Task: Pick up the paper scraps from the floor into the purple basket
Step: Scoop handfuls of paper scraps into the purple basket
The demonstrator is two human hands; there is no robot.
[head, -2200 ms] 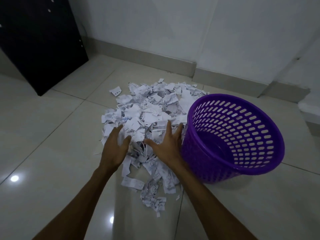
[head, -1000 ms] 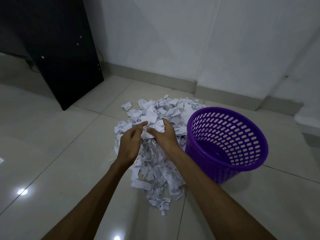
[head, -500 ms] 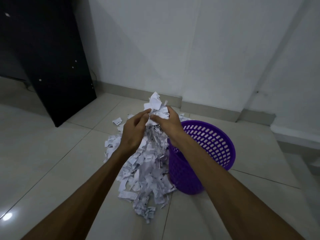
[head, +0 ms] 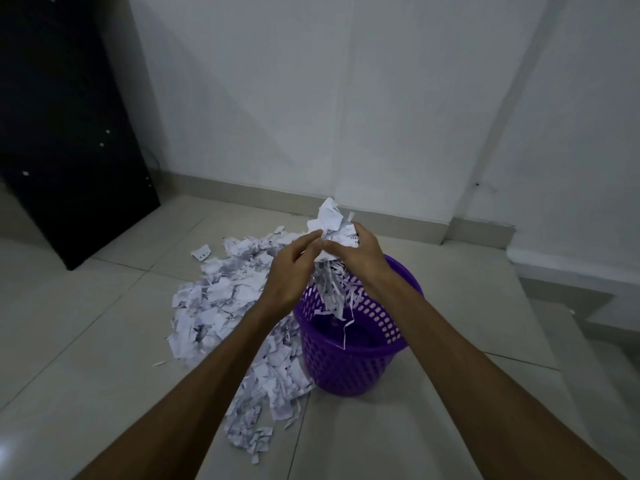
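A bunch of white paper scraps is held between my left hand and my right hand, above the purple basket. Both hands grip the bunch, and strips hang from it down into the basket's mouth. The basket stands upright on the tiled floor, its perforated wall facing me. A wide pile of paper scraps lies on the floor to the basket's left and reaches its base.
A tall black cabinet stands at the left against the white wall. A single scrap lies apart behind the pile. A raised step or ledge runs along the right side.
Both hands closed on a bunch of scraps from the pile, lifted it and carried it right, over the basket. The view tilted up as they rose.
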